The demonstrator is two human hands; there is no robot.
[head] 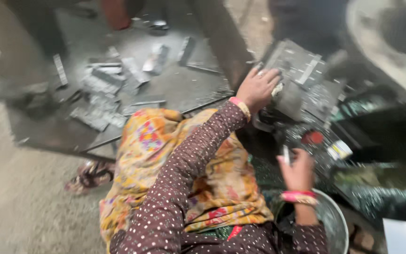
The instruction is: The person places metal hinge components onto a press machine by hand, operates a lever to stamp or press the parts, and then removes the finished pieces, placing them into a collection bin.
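My left hand reaches forward, its fingers closed on the edge of a grey metal piece resting on a dark machine. My right hand is lower and nearer, pinching a small pale metal strip upright between finger and thumb. Both wrists wear pink and gold bangles. My sleeves are brown with white dots, and a yellow patterned cloth covers my lap. The picture is blurred by motion.
A dark metal sheet on the floor at the left carries several scattered grey metal pieces. A round metal bowl sits by my right wrist. A sandalled foot shows on the concrete floor. A red button is on the machine.
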